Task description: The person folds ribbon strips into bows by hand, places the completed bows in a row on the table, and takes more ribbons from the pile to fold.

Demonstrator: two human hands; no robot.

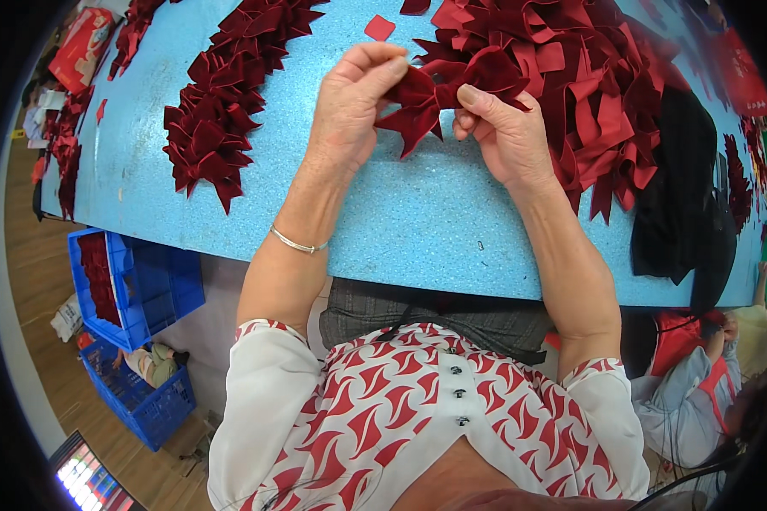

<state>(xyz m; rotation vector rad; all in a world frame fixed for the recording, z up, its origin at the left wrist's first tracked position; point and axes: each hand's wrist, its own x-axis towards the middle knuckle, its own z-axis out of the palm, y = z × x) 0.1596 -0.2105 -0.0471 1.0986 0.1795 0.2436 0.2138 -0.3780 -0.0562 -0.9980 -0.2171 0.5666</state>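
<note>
At upper centre of the frame, above the desk (383, 221), we pinch a red bow (439, 94) between left hand (349, 106) and right hand (498, 136), both grips clenched on it, shaping its knot; next calls for tightening.

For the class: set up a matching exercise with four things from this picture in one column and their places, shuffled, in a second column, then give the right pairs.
Things:
1. bow
2. bracelet
3. crates
4. bow row

Places:
A. on the floor, left of the table
B. on the left wrist
C. between left hand and right hand
D. on the table, left of the hands

Pairs: 1-C, 2-B, 3-A, 4-D
</note>
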